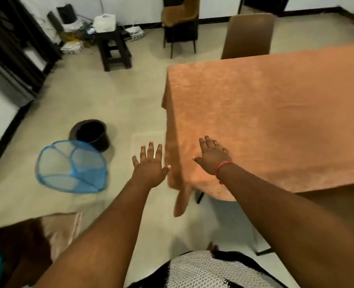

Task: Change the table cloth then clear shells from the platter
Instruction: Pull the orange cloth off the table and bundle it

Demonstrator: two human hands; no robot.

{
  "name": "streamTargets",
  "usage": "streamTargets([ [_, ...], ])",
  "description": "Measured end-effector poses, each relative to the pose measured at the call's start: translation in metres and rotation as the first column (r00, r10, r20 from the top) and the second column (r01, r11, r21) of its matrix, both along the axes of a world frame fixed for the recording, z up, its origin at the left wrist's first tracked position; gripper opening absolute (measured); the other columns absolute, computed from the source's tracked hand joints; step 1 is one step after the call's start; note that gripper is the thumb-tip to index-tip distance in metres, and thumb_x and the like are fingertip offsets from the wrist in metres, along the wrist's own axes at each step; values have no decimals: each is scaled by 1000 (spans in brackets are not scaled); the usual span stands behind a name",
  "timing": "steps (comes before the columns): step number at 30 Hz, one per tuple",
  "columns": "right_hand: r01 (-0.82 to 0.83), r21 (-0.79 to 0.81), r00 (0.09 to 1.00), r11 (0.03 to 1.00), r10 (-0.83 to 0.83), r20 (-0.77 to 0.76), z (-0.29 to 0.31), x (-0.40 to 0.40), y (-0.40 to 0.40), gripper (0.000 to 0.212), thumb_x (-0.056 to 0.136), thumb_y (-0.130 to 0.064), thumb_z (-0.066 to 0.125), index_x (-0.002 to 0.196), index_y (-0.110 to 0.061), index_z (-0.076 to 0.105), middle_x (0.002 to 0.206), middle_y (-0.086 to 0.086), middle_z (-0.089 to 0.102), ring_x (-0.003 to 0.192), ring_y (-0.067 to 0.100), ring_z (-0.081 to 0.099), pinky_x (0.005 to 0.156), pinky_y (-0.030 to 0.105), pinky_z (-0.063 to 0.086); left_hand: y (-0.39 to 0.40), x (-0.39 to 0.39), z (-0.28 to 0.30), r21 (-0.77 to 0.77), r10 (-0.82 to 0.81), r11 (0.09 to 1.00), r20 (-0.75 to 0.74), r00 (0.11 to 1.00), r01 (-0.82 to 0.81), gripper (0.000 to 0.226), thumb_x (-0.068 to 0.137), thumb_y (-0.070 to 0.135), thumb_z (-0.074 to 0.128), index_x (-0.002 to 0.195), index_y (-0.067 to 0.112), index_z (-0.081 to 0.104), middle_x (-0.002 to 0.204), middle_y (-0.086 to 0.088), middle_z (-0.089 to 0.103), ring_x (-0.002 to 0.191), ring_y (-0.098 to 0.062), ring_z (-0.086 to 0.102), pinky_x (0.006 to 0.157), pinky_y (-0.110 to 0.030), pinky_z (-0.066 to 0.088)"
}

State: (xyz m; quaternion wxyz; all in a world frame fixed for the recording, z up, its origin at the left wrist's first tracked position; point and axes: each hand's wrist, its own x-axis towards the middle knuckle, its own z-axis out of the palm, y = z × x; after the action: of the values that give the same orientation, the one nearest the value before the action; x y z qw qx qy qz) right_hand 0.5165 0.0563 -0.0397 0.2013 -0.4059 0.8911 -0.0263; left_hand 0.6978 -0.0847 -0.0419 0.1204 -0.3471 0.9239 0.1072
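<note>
Across the table an orange table cloth (276,113) lies flat, right hand (212,157) spread on it, left hand (150,165) spread beside.

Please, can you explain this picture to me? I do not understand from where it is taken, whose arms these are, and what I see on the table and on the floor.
There is no machine here. The camera sits on a person's head and looks forward and down, so the two arms are that person's own. The left hand is open with spread fingers, over the floor beside the table edge, holding nothing. The right hand, with a red wristband, lies flat and open on the orange tablecloth near the table's corner. The visible part of the cloth has nothing else on it. On the floor are a blue mesh basket and a dark bin. A brown chair stands behind the table, a dark stool further back.
</note>
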Motion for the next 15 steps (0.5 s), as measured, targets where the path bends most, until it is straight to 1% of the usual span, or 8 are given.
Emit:
streamTargets([
  [2, 109, 31, 994, 994, -109, 21, -5, -53, 36, 79, 96, -59, 41, 157, -21, 6, 166, 2, 0, 151, 32, 7, 117, 58, 20, 16, -63, -5, 21, -86, 996, 29, 996, 86, 82, 98, 55, 39, 157, 24, -9, 165, -6, -14, 151, -34, -11, 118, -63, 6],
  [4, 171, 60, 984, 983, -174, 40, -11, -77, 57, 79, 96, -58, 42, 157, -21, 7, 166, 3, 0, 151, 32, 7, 117, 57, 20, 20, -87, -6, 34, -111, 993, 57, 992, 109, 84, 97, 53, 43, 157, 25, -9, 165, -6, -13, 151, -34, -11, 117, -64, 6],
  [6, 292, 85, 952, 952, -298, 67, -16, -118, 89, 79, 97, -58, 42, 157, -21, 7, 166, 4, 0, 151, 33, 8, 117, 57, 20, 29, -138, -12, 36, -195, 981, 81, 977, 193, 85, 96, 53, 44, 157, 26, -8, 165, -5, -12, 151, -33, -11, 117, -63, 6],
  [9, 409, 134, 902, 902, -422, 87, -34, -150, 115, 79, 96, -59, 42, 157, -21, 9, 165, 9, 2, 150, 37, 10, 117, 57, 21, 27, -185, -18, 46, -284, 959, 152, 947, 280, 85, 95, 55, 44, 157, 27, -8, 165, -3, -14, 151, -33, -12, 118, -62, 5],
  [13, 576, 198, 796, 793, -599, 85, -60, -165, 119, 78, 95, -58, 43, 156, -21, 11, 163, 19, 7, 147, 42, 14, 115, 58, 23, 3, -230, -36, 50, -339, 940, 225, 914, 337, 85, 95, 56, 45, 157, 28, -7, 165, -4, -13, 152, -33, -10, 118, -62, 4],
  [15, 664, 233, 713, 710, -696, 88, -73, -170, 115, 77, 97, -55, 41, 156, -19, 8, 162, 24, 4, 148, 45, 9, 116, 58, 20, -19, -255, -47, 58, -358, 933, 242, 902, 355, 84, 95, 56, 44, 157, 29, -6, 166, -5, -12, 152, -34, -8, 118, -61, 4],
])
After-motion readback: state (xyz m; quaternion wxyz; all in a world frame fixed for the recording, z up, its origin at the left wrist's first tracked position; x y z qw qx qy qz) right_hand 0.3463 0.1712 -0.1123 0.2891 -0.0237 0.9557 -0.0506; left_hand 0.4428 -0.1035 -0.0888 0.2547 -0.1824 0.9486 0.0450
